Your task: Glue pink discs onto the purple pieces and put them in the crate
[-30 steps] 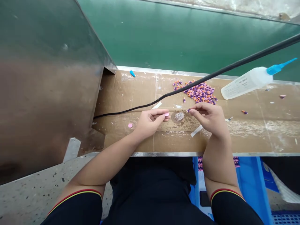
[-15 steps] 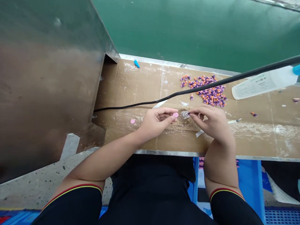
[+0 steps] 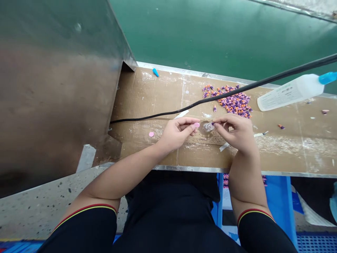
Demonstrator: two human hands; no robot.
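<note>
My left hand point(image 3: 176, 133) pinches a small pink disc point(image 3: 196, 124) between thumb and fingers. My right hand point(image 3: 237, 133) holds a tiny purple piece point(image 3: 212, 123) in its fingertips. Between the two hands stands a small clear glass bottle point(image 3: 208, 127), close to both sets of fingers. Beyond them lies a heap of purple and orange pieces point(image 3: 228, 102). A single pink disc point(image 3: 151, 134) rests on the cardboard left of my left hand.
Cardboard point(image 3: 147, 91) covers the bench, with a metal front edge point(image 3: 189, 168). A black cable point(image 3: 184, 112) crosses above it. A white squeeze bottle with a blue nozzle point(image 3: 289, 93) lies at right. A tall metal panel point(image 3: 52, 88) stands at left; a green wall lies behind.
The view has tilted slightly, bringing more of the squeeze bottle into sight. My hands have come closer to the glass bottle than a second ago, and both still hold their pieces.
</note>
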